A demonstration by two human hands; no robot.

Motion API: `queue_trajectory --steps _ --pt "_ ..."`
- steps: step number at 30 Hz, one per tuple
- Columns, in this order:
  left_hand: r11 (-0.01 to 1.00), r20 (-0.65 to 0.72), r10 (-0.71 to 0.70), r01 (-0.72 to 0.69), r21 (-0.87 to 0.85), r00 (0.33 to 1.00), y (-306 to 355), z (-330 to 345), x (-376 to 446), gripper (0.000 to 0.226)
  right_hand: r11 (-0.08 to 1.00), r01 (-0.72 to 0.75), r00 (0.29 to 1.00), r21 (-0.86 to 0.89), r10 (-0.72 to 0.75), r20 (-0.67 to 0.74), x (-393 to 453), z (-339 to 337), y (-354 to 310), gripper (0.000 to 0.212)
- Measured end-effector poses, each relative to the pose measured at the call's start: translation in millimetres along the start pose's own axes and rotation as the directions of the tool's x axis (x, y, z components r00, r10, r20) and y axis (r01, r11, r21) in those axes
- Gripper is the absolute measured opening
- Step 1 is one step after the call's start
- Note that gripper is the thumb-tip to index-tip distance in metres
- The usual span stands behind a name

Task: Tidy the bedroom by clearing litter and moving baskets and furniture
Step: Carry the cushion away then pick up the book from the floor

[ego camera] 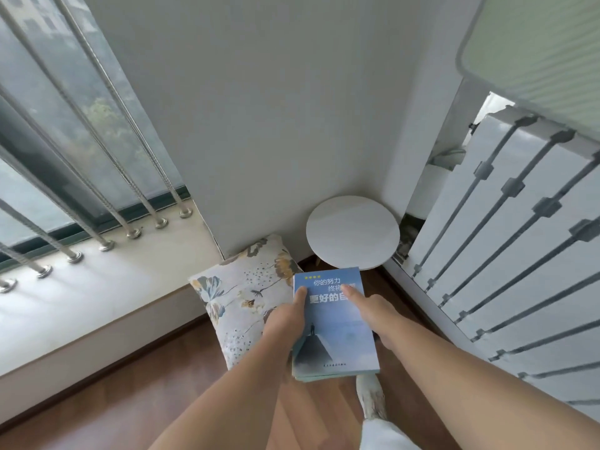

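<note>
- The blue book (334, 323) is held in both grips: left hand (285, 319) clasps its left edge, right hand (373, 306) its right.
- Its long axis points ahead toward the round white stool (352, 232), just beyond.

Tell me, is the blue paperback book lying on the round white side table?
No, both hands hold the blue paperback book in the air.

Book title (331, 292) partly behind thumbs
</note>
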State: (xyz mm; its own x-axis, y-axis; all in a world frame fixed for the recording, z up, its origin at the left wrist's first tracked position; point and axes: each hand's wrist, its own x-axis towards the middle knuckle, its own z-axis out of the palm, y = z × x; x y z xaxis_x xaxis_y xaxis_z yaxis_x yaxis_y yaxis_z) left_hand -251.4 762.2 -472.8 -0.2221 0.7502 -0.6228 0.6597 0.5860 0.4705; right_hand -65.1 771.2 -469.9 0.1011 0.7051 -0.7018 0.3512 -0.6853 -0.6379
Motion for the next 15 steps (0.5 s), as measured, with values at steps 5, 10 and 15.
queue_trajectory --steps 5,10,15 --pt "0.761 0.218 -0.164 0.264 -0.592 0.962 23.5 -9.0 37.3 0.061 0.988 -0.066 0.99 0.141 0.082 -0.111 57.3 -6.7 -20.8 0.092" --pt "0.568 0.334 -0.105 0.332 -0.753 0.937 48.4 -26.2 78.8 0.04 0.904 -0.115 0.964 0.411 0.202 -0.174 124.2 -15.9 -60.2 0.092" --pt "0.364 0.283 -0.124 0.309 -0.879 0.951 110.6 -25.8 126.7 0.042 0.865 -0.147 0.938 0.479 0.276 -0.21 185.4 -38.6 -105.5 0.095"
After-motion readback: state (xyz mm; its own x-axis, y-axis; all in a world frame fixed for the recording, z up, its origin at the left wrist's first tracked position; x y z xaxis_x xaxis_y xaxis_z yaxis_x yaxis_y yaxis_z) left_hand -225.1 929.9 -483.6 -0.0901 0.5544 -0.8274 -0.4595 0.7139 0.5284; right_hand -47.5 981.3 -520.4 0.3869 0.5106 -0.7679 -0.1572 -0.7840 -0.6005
